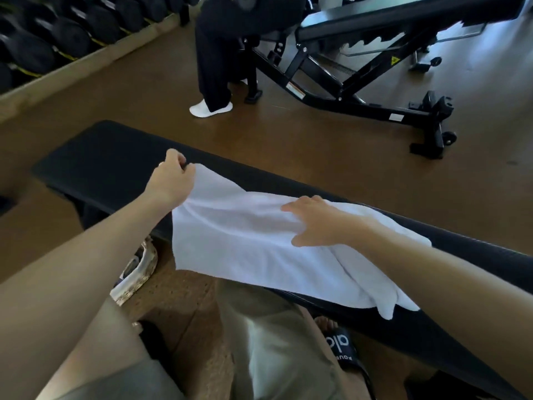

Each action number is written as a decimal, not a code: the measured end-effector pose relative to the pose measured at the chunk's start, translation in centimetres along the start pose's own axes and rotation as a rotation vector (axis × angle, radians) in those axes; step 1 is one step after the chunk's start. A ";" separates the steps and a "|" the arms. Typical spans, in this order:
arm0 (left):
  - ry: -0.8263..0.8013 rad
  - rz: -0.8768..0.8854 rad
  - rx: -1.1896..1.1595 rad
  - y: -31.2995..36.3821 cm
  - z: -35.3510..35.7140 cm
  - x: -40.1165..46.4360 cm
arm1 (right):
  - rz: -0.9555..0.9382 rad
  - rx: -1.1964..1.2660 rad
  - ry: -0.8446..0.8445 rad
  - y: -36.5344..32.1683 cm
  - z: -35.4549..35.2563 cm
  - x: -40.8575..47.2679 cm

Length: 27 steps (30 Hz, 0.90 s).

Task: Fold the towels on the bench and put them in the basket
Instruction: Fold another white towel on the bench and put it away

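White towel (248, 243) lies spread across black counter (109, 166), near edge overhanging. Left hand (173, 180) pinches far-left corner; right hand (320, 223) presses flat mid-cloth. Soft, light, limp: best taken by corners.

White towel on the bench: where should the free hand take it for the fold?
Take the white towel at its near-left corner, hanging off the bench, coming from below the front edge. The left hand already pinches the far-left corner; the right hand presses the middle.
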State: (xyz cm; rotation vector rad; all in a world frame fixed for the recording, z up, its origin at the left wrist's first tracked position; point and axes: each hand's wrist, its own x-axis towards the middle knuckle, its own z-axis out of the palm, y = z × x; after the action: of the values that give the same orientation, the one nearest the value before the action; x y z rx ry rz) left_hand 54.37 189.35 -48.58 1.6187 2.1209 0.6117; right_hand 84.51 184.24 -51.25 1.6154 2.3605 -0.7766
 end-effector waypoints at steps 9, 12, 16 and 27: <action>-0.268 0.033 0.215 -3.1 3.6 -2.6 | -0.060 0.171 0.277 -2.7 -1.6 5.3; -0.174 -0.015 0.222 -4.1 3.1 -2.4 | -0.071 0.263 0.255 -4.6 -1.6 7.9; -0.201 -0.076 0.250 -6.0 2.0 -1.4 | -0.054 0.362 0.172 -7.4 -1.4 11.7; -0.197 0.165 -0.402 -5.9 -2.1 1.9 | 0.050 0.793 0.019 -10.6 -3.7 19.2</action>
State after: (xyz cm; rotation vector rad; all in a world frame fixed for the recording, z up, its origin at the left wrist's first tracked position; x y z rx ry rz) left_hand 48.05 189.62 -50.32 1.5580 1.6119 0.8315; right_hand 67.79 198.88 -52.88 1.9072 2.1199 -1.8512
